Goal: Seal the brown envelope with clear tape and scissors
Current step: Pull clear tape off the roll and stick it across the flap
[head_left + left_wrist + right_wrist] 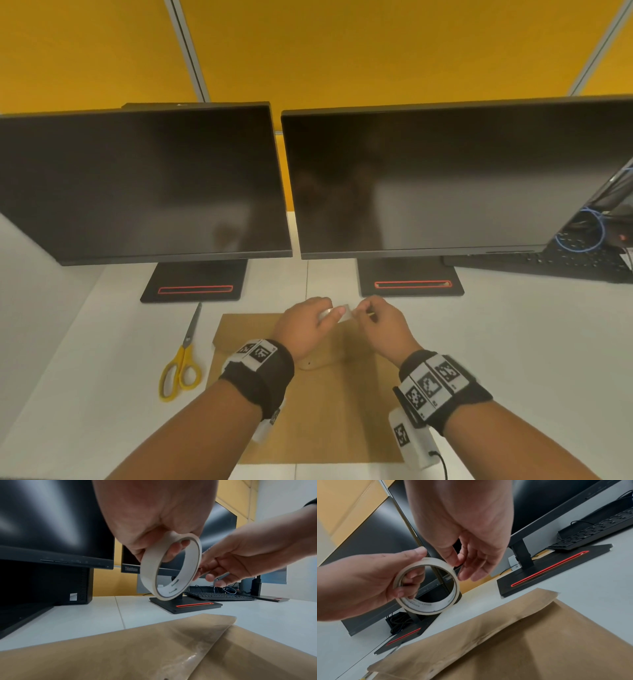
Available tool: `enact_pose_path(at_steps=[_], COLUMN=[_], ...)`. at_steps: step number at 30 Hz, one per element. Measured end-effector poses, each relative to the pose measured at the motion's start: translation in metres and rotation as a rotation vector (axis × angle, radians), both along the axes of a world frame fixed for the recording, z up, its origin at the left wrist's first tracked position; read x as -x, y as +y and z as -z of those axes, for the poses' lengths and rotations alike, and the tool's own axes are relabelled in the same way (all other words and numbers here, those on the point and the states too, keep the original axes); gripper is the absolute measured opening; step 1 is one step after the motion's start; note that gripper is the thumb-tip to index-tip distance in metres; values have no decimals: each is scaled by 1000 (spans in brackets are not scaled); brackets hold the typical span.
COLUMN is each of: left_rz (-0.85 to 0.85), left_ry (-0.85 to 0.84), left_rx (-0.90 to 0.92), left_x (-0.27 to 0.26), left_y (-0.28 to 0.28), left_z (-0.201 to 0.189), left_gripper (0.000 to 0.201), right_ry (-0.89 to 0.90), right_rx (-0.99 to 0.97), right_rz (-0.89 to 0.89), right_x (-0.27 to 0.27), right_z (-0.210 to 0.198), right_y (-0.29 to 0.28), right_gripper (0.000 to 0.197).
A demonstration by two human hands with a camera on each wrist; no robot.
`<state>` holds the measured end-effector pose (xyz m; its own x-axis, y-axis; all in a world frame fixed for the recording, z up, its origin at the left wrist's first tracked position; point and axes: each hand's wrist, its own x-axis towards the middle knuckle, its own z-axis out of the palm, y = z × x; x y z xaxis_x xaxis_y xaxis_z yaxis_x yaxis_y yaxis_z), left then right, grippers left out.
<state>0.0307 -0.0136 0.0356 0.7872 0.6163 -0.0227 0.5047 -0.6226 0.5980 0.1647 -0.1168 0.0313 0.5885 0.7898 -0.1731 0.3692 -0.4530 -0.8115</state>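
Brown envelope: lies flat on the white worktop, flap end toward the monitors.

Tape roll: raised above the envelope's far end, not touching it.

Left hand: grips the roll, fingers through the core, thumb on the outer rim.

Right hand: fingertips at the roll's rim on the side away from the left hand, fingers loosely bent; whether they pinch a tape end cannot be told.

Scissors: yellow-handled, closed, flat on the worktop just left of the envelope, blades pointing toward the monitors.

Two dark monitors: stand beyond the envelope.
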Motion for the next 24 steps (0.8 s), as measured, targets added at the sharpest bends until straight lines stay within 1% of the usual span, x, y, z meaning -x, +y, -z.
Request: enact_pose_path(at_steps=[3, 6, 8, 11, 12, 13, 14, 16, 20, 24], left_rz=[-27, -127, -170, -164, -162, -156, -144, -127, -101, -98], left_ry=[77, 83, 32, -157, -199, -213, -208, -191, -184, -96], left_rx=[-69, 3, 124, 435, 517, 560, 575, 552, 496, 305], left_x=[1, 7, 8, 14, 17, 20, 23, 27, 28, 20], left_y=[5, 10, 12, 14, 16, 17, 18, 18, 10, 6], left_z=[2, 7, 10, 7, 6, 5, 5, 7, 9, 7], left_gripper=[40, 44, 46, 51, 50, 50, 50, 46, 48, 43], right_ry=[55, 65, 151, 468, 544, 581, 595, 568, 438, 340], right_rx=[-32, -19, -33, -146, -182, -197, -195, -159, -61, -24], right_rz=[1, -25, 4, 46, 50, 39, 21, 2, 23, 44], right_x=[-6, -5, -6, -13, -16, -19, -21, -23, -21, -15], right_z=[-7, -13, -14, -17, -19, -21, -22, -21, -13, -9], right_y=[1, 1, 2, 2, 0, -1, -4, -8, -13, -19], right_gripper=[11, 17, 17, 16, 15, 15, 15, 16, 16, 17])
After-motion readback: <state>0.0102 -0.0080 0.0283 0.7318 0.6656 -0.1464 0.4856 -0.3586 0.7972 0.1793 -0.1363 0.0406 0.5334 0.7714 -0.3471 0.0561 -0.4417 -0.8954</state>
